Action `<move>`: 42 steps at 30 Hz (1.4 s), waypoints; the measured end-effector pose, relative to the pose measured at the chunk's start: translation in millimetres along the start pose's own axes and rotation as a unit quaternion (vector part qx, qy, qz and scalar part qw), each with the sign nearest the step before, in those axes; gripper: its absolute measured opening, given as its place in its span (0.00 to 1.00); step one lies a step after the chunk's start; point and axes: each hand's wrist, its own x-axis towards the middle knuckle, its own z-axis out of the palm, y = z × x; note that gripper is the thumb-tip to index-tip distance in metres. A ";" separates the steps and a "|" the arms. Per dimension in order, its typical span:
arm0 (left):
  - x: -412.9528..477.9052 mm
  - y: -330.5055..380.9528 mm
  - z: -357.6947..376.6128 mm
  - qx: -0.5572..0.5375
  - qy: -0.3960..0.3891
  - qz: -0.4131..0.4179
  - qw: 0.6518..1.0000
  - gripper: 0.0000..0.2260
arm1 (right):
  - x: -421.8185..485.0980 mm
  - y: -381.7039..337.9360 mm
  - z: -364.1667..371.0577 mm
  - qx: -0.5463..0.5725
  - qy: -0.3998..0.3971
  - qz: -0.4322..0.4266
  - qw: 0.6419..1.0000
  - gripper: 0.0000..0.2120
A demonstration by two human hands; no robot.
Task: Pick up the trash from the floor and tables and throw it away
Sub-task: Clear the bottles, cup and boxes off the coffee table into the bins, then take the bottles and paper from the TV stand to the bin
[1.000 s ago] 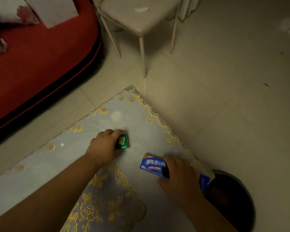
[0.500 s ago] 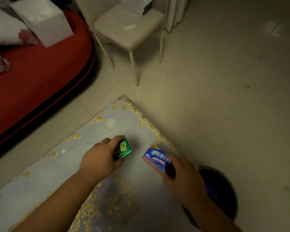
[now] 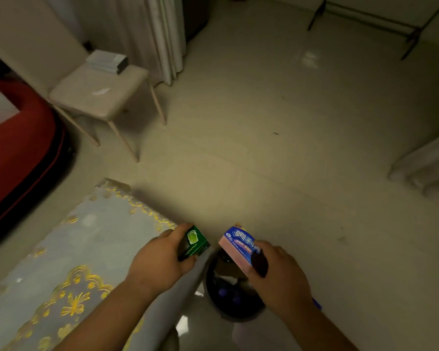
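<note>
My left hand (image 3: 160,262) grips a small green box (image 3: 194,243) at the table's right edge. My right hand (image 3: 279,279) grips a blue and pink cookie box (image 3: 241,247), lifted and tilted above a dark round trash bin (image 3: 228,304) on the floor. The bin stands just right of the table, between my two forearms, and holds some trash that is partly hidden by my hands. A small white scrap (image 3: 18,280) lies on the tablecloth at the left.
The table (image 3: 69,252) wears a grey cloth with gold embroidery. A beige stool (image 3: 96,97) with a stack of papers (image 3: 107,62) stands beyond it, beside a red sofa (image 3: 15,158). Curtains (image 3: 160,34) hang behind. Pale tiled floor (image 3: 289,160) spreads to the right.
Both hands have lifted their boxes off the table and carried them right, toward the bin. The view has tilted up, showing more floor.
</note>
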 end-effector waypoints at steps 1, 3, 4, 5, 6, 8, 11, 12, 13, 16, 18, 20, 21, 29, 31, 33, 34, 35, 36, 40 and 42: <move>3.4 12.6 12.8 0.004 -0.004 0.005 1.000 0.33 | -3.4 16.5 -2.0 -0.003 0.002 0.013 1.000 0.25; 10.7 33.8 40.8 0.010 -0.013 0.003 1.000 0.32 | -7.3 46.8 -1.9 0.007 -0.006 0.040 0.999 0.25; 14.1 41.5 55.7 0.009 -0.018 -0.005 1.000 0.32 | -7.6 60.3 1.4 0.016 -0.012 0.049 0.999 0.24; 17.7 47.2 71.2 0.006 -0.028 -0.013 1.000 0.31 | -7.4 72.9 6.1 0.026 -0.017 0.060 0.998 0.23; 21.5 51.4 86.9 0.005 -0.041 -0.020 0.999 0.30 | -6.4 84.0 11.6 0.033 -0.022 0.073 0.997 0.22; 29.4 54.6 117.5 0.010 -0.067 -0.028 0.997 0.29 | -1.8 103.7 28.1 0.031 -0.033 0.092 0.995 0.23; 43.0 49.3 161.8 0.032 -0.104 -0.036 0.993 0.29 | 9.3 128.0 59.0 0.025 -0.052 0.112 0.992 0.25; 47.5 44.4 175.8 0.035 -0.114 -0.043 0.992 0.30 | 13.5 134.0 70.7 0.030 -0.061 0.122 0.990 0.25; 52.2 38.7 189.5 0.035 -0.123 -0.050 0.991 0.30 | 17.5 139.7 83.1 0.039 -0.070 0.134 0.988 0.24; 64.0 20.4 225.8 0.060 -0.143 -0.064 0.986 0.31 | 27.4 154.0 122.3 0.046 -0.097 0.154 0.982 0.23; 69.6 11.2 244.1 0.072 -0.145 -0.066 0.985 0.31 | 33.3 162.8 146.7 0.045 -0.102 0.163 0.980 0.23; 74.9 3.3 261.2 0.076 -0.142 -0.063 0.985 0.29 | 39.0 171.0 171.5 0.055 -0.103 0.174 0.978 0.23; 77.8 0.6 268.4 0.077 -0.142 -0.060 0.985 0.29 | 41.4 173.9 181.7 0.055 -0.106 0.178 0.977 0.23; 86.6 -14.9 296.4 0.092 -0.184 -0.038 0.978 0.31 | 50.0 183.4 219.8 0.010 -0.101 0.175 0.979 0.22; 83.8 -12.9 290.5 0.091 -0.192 -0.035 0.977 0.30 | 47.4 182.3 214.8 0.014 -0.096 0.171 0.980 0.25; 79.8 -6.0 279.5 0.093 -0.200 -0.021 0.975 0.30 | 42.4 177.5 202.5 0.011 -0.094 0.160 0.983 0.25; 77.2 -0.6 271.1 0.095 -0.200 -0.014 0.975 0.29 | 39.6 173.8 193.2 0.009 -0.095 0.156 0.983 0.25; 74.9 5.6 260.4 0.100 -0.197 -0.009 0.975 0.29 | 37.1 168.9 182.0 0.008 -0.097 0.154 0.983 0.26; 72.5 12.9 247.7 0.110 -0.190 0.000 0.976 0.28 | 34.4 163.9 169.6 0.010 -0.098 0.152 0.983 0.27; 61.9 48.6 185.4 0.163 -0.163 0.044 0.972 0.29 | 21.2 132.8 106.9 0.018 -0.090 0.133 0.987 0.29; 56.7 69.4 146.7 0.175 -0.150 0.055 0.971 0.29 | 14.3 111.6 67.4 0.010 -0.081 0.118 0.990 0.29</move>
